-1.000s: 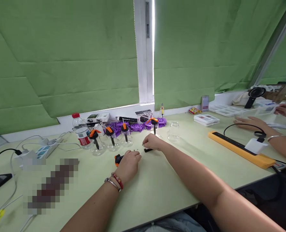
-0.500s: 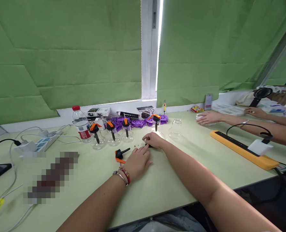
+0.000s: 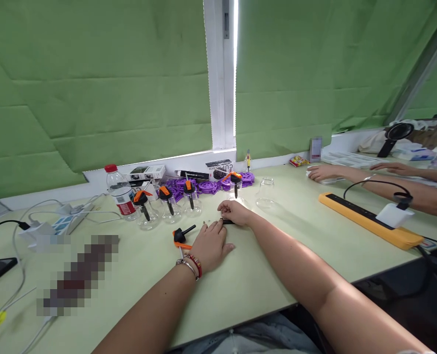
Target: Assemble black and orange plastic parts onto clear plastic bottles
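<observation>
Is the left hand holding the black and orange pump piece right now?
No. The left hand lies flat on the table, while the black and orange pump piece lies apart, just to its left.

Matt pale-green table [image 3: 262,280], clear glass flasks [image 3: 265,192], glossy orange-black plastic stopper [image 3: 180,236], green cloth blinds [image 3: 93,88]

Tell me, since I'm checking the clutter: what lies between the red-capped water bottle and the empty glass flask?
In the head view, four flasks with orange-and-black stoppers stand between the water bottle and the empty glass flask, purple parts behind.
</observation>
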Demonstrator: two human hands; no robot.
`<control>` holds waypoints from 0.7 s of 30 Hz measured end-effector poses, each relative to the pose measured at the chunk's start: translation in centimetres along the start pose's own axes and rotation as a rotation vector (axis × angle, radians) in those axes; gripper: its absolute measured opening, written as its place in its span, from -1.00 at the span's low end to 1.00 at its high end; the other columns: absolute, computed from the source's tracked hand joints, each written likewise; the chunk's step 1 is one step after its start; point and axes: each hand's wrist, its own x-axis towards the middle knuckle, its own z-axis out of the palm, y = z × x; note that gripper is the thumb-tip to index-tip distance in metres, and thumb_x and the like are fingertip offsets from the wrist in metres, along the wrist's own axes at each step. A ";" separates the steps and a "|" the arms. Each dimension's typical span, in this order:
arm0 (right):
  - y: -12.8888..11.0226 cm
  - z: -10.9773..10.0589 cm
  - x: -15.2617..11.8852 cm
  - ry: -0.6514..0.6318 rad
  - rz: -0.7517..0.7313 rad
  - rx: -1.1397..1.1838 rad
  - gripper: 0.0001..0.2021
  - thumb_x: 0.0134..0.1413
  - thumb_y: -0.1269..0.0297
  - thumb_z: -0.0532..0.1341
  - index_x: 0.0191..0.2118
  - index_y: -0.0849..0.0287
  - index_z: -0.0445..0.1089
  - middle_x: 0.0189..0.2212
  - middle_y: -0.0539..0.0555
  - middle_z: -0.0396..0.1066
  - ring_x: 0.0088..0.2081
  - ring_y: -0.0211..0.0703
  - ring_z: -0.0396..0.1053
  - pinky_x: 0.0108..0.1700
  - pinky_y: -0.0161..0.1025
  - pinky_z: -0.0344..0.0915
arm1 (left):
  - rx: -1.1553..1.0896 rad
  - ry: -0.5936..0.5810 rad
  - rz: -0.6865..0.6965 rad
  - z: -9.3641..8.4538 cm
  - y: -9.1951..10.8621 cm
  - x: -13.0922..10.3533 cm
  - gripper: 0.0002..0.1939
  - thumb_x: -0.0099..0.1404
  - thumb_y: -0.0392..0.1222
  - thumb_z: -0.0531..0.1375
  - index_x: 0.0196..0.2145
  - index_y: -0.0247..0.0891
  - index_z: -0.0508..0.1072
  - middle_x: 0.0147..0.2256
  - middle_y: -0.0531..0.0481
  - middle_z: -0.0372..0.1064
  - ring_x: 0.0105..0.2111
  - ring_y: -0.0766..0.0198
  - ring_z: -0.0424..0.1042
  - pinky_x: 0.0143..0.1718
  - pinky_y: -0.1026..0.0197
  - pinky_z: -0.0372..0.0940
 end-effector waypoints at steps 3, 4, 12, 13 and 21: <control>-0.1 -0.1 -0.2 0.004 -0.024 0.046 -0.80 -0.10 0.47 0.17 -0.26 0.18 0.34 -0.48 -0.05 0.29 -0.42 -0.31 0.28 -0.30 -0.33 0.28 | 0.009 0.002 -0.004 -0.2 0.1 0.0 -0.50 0.33 0.11 -0.15 -0.02 -0.30 0.28 0.17 -0.29 0.08 0.17 0.00 0.05 0.14 -0.13 -0.08; -0.2 -0.1 -0.3 0.008 -0.030 0.064 -0.80 -0.11 0.48 0.18 -0.28 0.18 0.34 -0.48 -0.05 0.28 -0.42 -0.31 0.27 -0.30 -0.32 0.28 | 0.010 -0.002 -0.006 -0.2 0.1 -0.1 -0.49 0.33 0.11 -0.15 -0.02 -0.30 0.28 0.17 -0.29 0.08 0.18 0.00 0.04 0.14 -0.13 -0.08; -0.5 -0.4 -0.5 0.035 -0.012 0.214 -0.82 -0.14 0.47 0.20 -0.31 0.19 0.31 -0.51 -0.08 0.25 -0.46 -0.34 0.24 -0.34 -0.35 0.24 | -0.009 0.002 -0.010 0.0 0.2 -0.1 -0.50 0.33 0.10 -0.13 0.00 -0.31 0.27 0.19 -0.30 0.05 0.19 -0.02 0.02 0.15 -0.13 -0.08; -0.5 -0.5 -0.5 0.048 -0.004 0.224 -0.82 -0.14 0.46 0.19 -0.30 0.19 0.31 -0.52 -0.08 0.25 -0.46 -0.35 0.24 -0.35 -0.36 0.23 | -0.010 0.003 -0.013 0.0 0.2 -0.1 -0.50 0.33 0.10 -0.13 0.00 -0.31 0.27 0.19 -0.29 0.04 0.19 -0.02 0.03 0.15 -0.13 -0.08; -0.7 -2.7 -1.0 0.113 0.220 -0.039 -0.76 -0.22 0.47 0.20 -0.30 0.20 0.42 -0.55 -0.04 0.31 -0.55 -0.35 0.21 -0.47 -0.39 0.16 | -0.025 0.005 -0.021 -0.2 0.2 0.0 -0.53 0.32 0.09 -0.11 -0.01 -0.29 0.28 0.20 -0.29 0.03 0.17 -0.03 0.06 0.14 -0.17 -0.08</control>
